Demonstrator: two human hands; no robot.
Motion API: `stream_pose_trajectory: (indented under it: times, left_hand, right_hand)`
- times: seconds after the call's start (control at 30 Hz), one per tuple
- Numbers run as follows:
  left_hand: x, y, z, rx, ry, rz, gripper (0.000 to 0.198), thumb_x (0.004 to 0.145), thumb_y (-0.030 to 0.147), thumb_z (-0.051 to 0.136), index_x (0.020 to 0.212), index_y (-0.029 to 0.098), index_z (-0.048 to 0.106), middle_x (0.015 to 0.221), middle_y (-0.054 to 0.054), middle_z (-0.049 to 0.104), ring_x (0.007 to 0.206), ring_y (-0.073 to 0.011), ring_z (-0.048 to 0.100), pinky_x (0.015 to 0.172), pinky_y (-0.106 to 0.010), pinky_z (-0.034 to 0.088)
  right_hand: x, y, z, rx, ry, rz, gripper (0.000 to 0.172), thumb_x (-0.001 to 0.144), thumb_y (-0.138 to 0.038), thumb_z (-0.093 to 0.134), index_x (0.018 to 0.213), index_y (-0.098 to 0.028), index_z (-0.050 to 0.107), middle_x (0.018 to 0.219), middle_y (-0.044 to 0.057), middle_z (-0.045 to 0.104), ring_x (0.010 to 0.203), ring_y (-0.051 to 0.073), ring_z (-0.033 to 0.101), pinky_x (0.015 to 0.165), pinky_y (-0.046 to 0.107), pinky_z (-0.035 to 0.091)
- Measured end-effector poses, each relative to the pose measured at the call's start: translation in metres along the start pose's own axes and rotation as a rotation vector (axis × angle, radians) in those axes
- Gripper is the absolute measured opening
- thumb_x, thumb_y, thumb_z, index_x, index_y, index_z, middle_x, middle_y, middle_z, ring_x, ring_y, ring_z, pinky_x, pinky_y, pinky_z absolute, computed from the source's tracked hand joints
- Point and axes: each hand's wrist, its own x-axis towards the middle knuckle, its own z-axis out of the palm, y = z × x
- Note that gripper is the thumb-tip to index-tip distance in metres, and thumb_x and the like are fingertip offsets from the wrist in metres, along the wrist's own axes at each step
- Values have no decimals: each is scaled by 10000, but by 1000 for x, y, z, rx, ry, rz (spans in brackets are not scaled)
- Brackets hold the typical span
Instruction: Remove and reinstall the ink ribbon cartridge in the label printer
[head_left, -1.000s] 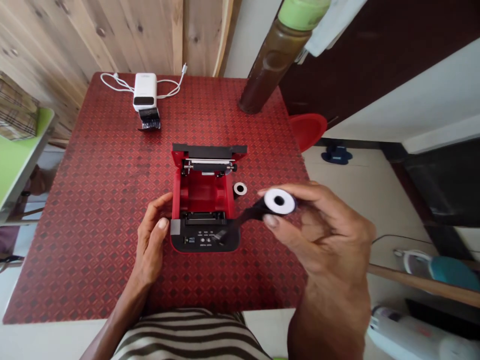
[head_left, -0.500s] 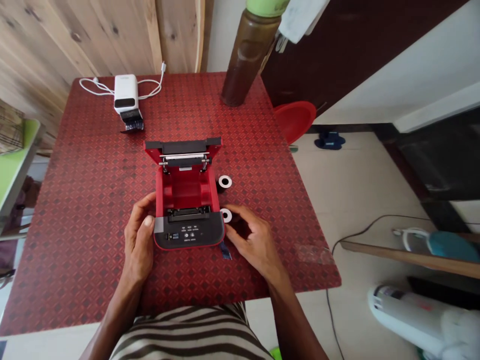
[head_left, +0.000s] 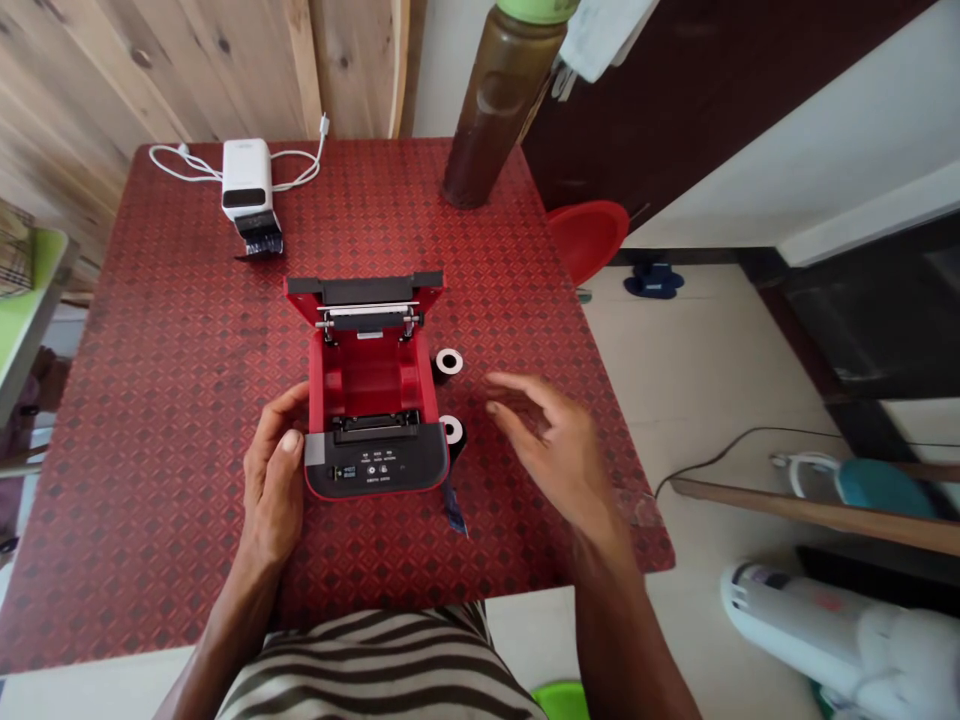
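Note:
A red and black label printer (head_left: 377, 467) stands on the table with its lid (head_left: 367, 291) raised, and the red roll bay inside holds no roll. My left hand (head_left: 276, 485) grips its left side, thumb on the front corner and fingers along the side wall. To the right of the printer lie two small black rolls with white ends, a far roll (head_left: 442, 376) and a near roll (head_left: 459, 444). A dark strip (head_left: 454, 512) trails from the near one. My right hand (head_left: 551, 440) hovers right of the rolls, fingers apart, with nothing in it.
A white device (head_left: 246, 175) with a cable and a dark strip sits at the table's back left. Toward the back right stands a tall brown bottle (head_left: 499, 100) with a green lid. The red patterned table (head_left: 172, 450) ends near my striped shirt; a red stool (head_left: 596, 235) is beyond its right edge.
My right hand has moved away to the right from the near roll and the printer's side, and its fingers have come free. My left hand stays on the printer.

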Motion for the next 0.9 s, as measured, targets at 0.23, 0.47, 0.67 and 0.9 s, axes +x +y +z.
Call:
stream_pose_trajectory:
  times: [0.23,0.47,0.67,0.9]
  left_hand:
    - [0,-1,0,-9,1,-7,537,1107,624,636,1499,278,756,1483,-97,781,1334,-354,744,1099,-483,600]
    - [-1,-3,-1,34,1,-27,566,1086,646,656,1512,281,735,1452,-102,792,1333,-369,745,1128,-530,605]
    - [-2,-3,-1,20,-6,-32,575,1066,649,682,1513,292,737,1437,-108,798,1364,-388,731,1157,-560,596]
    - [-4,2,-1,18,-8,-43,571,1066,634,705,1516,284,740,1468,-113,783,1416,-410,701,1162,-567,583]
  right_hand:
    - [54,1,42,-91,-71,-95,182,925,-329,783,1083,-248,742,1112,79,826,1072,294,763,989,470,611]
    - [43,-2,18,-8,65,-21,234,978,-396,738,1166,-260,707,1121,51,817,1030,264,768,940,435,623]
    - [13,-48,-43,165,-53,-78,235,975,-390,841,1201,-337,804,1211,63,814,1151,300,779,1008,478,662]
    - [10,-103,-29,240,-420,-166,258,990,-300,822,1239,-351,779,1063,14,807,915,235,780,743,350,641]
